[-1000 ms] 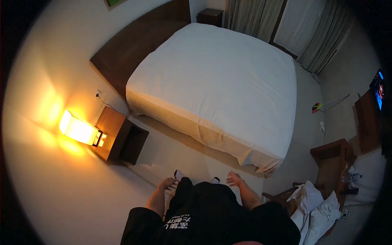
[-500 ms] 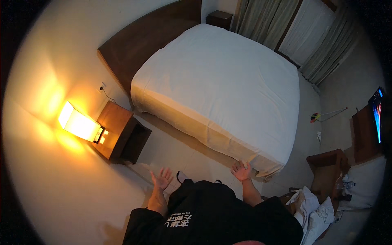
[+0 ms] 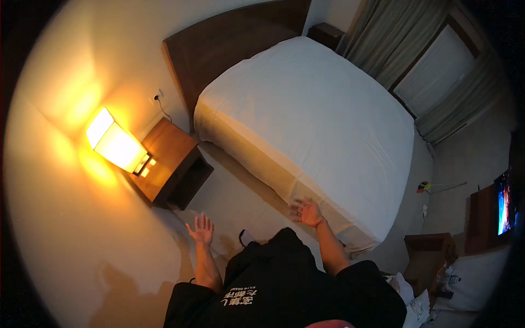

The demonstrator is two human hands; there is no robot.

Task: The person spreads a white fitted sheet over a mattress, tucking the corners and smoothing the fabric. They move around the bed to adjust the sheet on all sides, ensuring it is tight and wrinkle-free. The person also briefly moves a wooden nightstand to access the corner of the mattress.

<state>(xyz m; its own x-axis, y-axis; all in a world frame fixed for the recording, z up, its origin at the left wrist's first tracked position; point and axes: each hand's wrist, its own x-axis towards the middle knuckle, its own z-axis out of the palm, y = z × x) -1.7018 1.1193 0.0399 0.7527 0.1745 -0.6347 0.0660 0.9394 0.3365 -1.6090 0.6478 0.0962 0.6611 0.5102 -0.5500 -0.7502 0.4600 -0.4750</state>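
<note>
My left hand (image 3: 201, 229) is raised above the floor with its fingers spread, holding nothing. It is nearest to the wooden nightstand (image 3: 170, 143), which stands ahead of it. My right hand (image 3: 307, 212) is also open and empty, its fingertips a little smeared by motion. In the picture it overlaps the near side of the bed (image 3: 311, 109); whether it touches the sheet I cannot tell. A smooth white sheet covers the whole bed. On the nightstand a lamp (image 3: 119, 143) with a white rectangular shade is lit.
A dark wooden headboard (image 3: 235, 49) runs along the wall, with a second nightstand (image 3: 326, 36) at the far corner. Curtains (image 3: 402, 27) hang by the window. To the right are a lit television (image 3: 504, 205), a wooden bench (image 3: 429, 257) and crumpled white linen (image 3: 416, 306).
Both my hands have moved: the left up and slightly leftward, the right leftward and up over the bed's side. The view has turned, shifting the bed and lamp to the right.
</note>
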